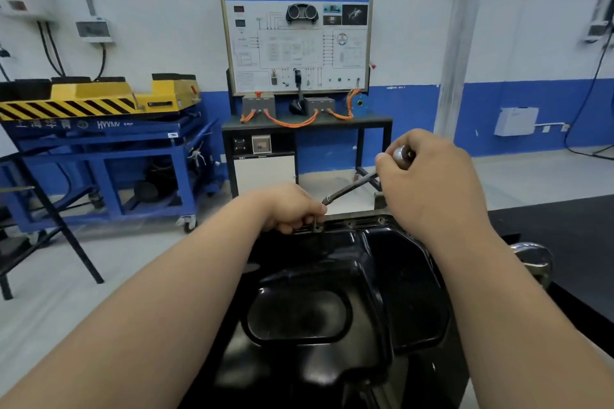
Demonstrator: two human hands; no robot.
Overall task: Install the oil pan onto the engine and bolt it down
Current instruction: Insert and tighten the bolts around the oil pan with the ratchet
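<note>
The black oil pan (332, 276) filled the lower centre of the frame, with bolt holes showing along its far rim. At that rim, mid-frame, the left hand (292, 209) had its fingers curled round a short upright socket stem (315, 222). Right of centre, the right hand (432, 183) gripped the knurled ratchet handle (352, 185), fingers wrapped round it. A training board (295, 40) stood behind, upper centre.

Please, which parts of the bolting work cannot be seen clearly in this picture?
- Bolt at the far flange: head view, covered by the left hand and the wrench tip.
- Engine: head view, hidden under the oil pan.
- Oil pan's near end: cut off by the bottom edge.
- Board text: too small, blurred.
</note>
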